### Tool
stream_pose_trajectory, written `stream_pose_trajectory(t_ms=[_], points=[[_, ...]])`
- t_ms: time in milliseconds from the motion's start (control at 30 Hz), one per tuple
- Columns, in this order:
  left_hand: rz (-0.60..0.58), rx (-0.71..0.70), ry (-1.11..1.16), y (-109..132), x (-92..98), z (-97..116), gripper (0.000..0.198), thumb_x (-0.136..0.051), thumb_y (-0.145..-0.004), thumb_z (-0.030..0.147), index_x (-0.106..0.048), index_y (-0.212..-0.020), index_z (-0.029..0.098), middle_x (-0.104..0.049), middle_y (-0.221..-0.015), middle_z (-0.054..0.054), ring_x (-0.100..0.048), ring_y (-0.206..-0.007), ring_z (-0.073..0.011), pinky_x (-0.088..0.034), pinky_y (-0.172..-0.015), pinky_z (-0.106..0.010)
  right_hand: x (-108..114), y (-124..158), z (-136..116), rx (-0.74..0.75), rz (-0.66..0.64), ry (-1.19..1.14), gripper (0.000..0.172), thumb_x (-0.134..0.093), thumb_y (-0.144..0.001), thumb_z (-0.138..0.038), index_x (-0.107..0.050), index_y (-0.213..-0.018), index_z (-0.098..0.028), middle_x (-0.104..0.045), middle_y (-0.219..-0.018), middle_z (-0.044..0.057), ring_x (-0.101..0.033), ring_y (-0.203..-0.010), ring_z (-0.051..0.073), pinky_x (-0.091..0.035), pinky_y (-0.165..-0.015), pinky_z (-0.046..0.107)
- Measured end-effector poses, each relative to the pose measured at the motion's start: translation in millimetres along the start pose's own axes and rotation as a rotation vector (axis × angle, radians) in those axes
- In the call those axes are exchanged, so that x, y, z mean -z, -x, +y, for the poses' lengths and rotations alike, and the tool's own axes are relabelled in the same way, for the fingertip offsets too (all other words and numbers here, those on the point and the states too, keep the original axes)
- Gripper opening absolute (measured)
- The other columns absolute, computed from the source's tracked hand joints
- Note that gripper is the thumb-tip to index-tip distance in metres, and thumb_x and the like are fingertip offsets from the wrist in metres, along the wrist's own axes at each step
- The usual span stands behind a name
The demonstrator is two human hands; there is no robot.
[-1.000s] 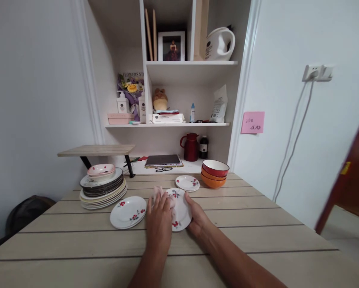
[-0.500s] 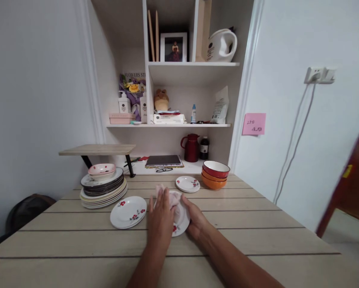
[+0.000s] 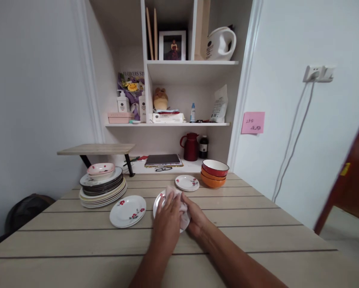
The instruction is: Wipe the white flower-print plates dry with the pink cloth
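Note:
A white plate with red flowers [image 3: 157, 206] is tilted in front of me, its right rim gripped by my right hand [image 3: 196, 216]. My left hand [image 3: 168, 218] presses a pale pink cloth [image 3: 183, 208] against the plate's face, fingers bent over the cloth. Much of the plate is hidden by the cloth and my left hand. To the left lie stacked flowered plates [image 3: 127, 212]. Beyond my hands sit smaller flowered plates [image 3: 187, 183], also stacked.
A tall stack of plates [image 3: 103, 190] topped by pink bowls [image 3: 101, 170] stands at the left, beside a small raised shelf [image 3: 97, 149]. Orange and red bowls [image 3: 214, 174] are stacked at the back right. Glasses [image 3: 163, 169] and a laptop [image 3: 163, 159] lie behind the table.
My left hand has slid the cloth rightward across the plate, uncovering the plate's left side. My right hand keeps its hold on the rim. The view has shifted slightly.

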State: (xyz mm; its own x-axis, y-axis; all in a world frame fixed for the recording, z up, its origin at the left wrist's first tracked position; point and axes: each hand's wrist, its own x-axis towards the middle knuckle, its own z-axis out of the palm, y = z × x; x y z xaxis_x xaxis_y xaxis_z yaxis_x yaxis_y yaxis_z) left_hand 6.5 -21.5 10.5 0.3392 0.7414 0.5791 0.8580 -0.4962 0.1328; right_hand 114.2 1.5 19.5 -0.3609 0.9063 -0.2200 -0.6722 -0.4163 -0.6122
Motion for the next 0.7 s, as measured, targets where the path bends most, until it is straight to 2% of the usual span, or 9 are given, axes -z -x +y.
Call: stream_pose_trajectory(t_ms=[67,167,233,400,533,600,700], points=[[0.059,0.104,-0.045,-1.5,1.5,-8.8,0.050,-0.040,-0.091,0.014,-0.040,-0.141,0.016,-0.044,-0.146,-0.012,-0.034,-0.140,-0.0227,-0.025,-0.115,-0.054,-1.4,-1.4,5.6,0.057,-0.016,0.036,0.039,-0.051,-0.093,-0.042,-0.063,-0.110,-0.009,-0.075,-0.097,0.013,-0.071,-0.087,0.022,-0.052,-0.088,0.034],[0.130,0.263,-0.124,0.0,2.3,-21.0,0.049,-0.040,-0.093,0.019,-0.038,-0.141,0.010,-0.045,-0.145,-0.017,-0.036,-0.139,-0.0258,-0.025,-0.114,-0.056,-2.3,-3.1,9.3,0.138,0.050,0.111,0.037,-0.053,-0.091,-0.039,-0.064,-0.109,-0.008,-0.075,-0.092,0.013,-0.072,-0.083,0.023,-0.053,-0.085,0.036],[0.137,0.293,-0.150,2.6,1.3,-23.8,0.050,-0.042,-0.092,0.020,-0.038,-0.140,0.007,-0.048,-0.142,-0.019,-0.036,-0.138,-0.0268,-0.027,-0.113,-0.055,-1.9,-3.4,7.3,0.157,0.093,0.106,0.038,-0.053,-0.092,-0.040,-0.064,-0.110,-0.009,-0.075,-0.093,0.012,-0.072,-0.083,0.023,-0.053,-0.084,0.036],[0.079,0.118,-0.122,7.2,-5.9,-8.8,0.051,-0.044,-0.089,0.013,-0.040,-0.139,0.007,-0.045,-0.146,-0.017,-0.034,-0.140,-0.0257,-0.032,-0.113,-0.049,0.7,-1.9,-5.9,0.125,0.140,0.000,0.041,-0.049,-0.093,-0.044,-0.063,-0.111,-0.009,-0.075,-0.093,0.011,-0.072,-0.082,0.023,-0.053,-0.084,0.037],[-0.032,-0.038,-0.039,7.0,-8.1,3.6,0.052,-0.045,-0.087,0.010,-0.044,-0.139,0.015,-0.046,-0.146,-0.010,-0.036,-0.139,-0.0243,-0.035,-0.112,-0.047,2.2,-0.3,-8.0,0.026,0.099,0.002,0.045,-0.049,-0.092,-0.048,-0.063,-0.107,-0.008,-0.075,-0.087,0.013,-0.072,-0.081,0.024,-0.053,-0.082,0.037],[-0.054,-0.066,-0.005,6.4,-5.0,3.1,0.053,-0.045,-0.087,0.011,-0.044,-0.139,0.019,-0.046,-0.146,-0.008,-0.035,-0.139,-0.0235,-0.033,-0.113,-0.048,2.3,-1.0,-5.2,0.001,0.087,0.026,0.045,-0.050,-0.091,-0.049,-0.063,-0.108,-0.008,-0.075,-0.089,0.013,-0.072,-0.081,0.024,-0.053,-0.081,0.037],[-0.058,0.002,0.000,5.4,0.9,-3.2,0.051,-0.043,-0.090,0.017,-0.041,-0.141,0.023,-0.045,-0.147,-0.006,-0.032,-0.141,-0.0237,-0.029,-0.114,-0.054,2.5,-3.8,-0.8,0.052,0.065,0.032,0.043,-0.051,-0.092,-0.045,-0.063,-0.112,-0.009,-0.075,-0.094,0.013,-0.072,-0.084,0.022,-0.052,-0.084,0.034]])
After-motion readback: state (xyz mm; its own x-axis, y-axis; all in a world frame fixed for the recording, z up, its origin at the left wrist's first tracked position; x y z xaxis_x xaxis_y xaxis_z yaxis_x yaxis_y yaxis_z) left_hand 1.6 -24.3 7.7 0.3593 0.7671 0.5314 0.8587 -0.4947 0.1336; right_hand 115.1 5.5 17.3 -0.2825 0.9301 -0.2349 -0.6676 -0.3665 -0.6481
